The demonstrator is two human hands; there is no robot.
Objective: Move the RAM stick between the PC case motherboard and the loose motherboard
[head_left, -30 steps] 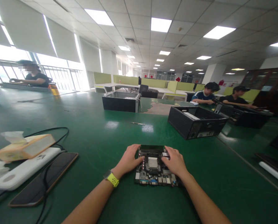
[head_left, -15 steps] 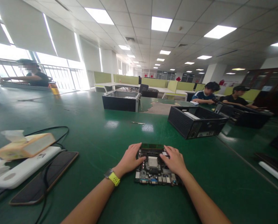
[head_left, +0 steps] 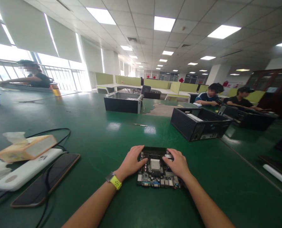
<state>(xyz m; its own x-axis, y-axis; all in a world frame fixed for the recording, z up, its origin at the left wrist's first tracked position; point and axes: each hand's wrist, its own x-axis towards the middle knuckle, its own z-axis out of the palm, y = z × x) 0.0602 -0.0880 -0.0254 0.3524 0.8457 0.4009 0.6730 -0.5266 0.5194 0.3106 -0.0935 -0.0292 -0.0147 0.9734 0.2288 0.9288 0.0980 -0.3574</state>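
A small black motherboard (head_left: 156, 175) with a silver CPU (head_left: 155, 164) in its middle lies flat on the green table (head_left: 103, 139) in front of me. My left hand (head_left: 131, 162), with a yellow-strapped watch (head_left: 113, 180) on the wrist, rests on the board's left edge, fingers curled over it. On the right edge lies my right hand (head_left: 177, 163), its fingers pressed down near the far right corner. A dark strip along the board's far edge sits between my fingertips.
Two open black computer cases (head_left: 198, 123) (head_left: 123, 103) stand farther back, a small loose part (head_left: 140, 125) between them. At left lie a tissue box (head_left: 27, 147), a white power bank (head_left: 24, 172), a phone (head_left: 45, 183) and cables. Other people sit at far left and far right.
My fingers have shifted slightly along the board's far edge, and the green strip seen there half a second ago now looks dark and lower. The board has stayed in place.
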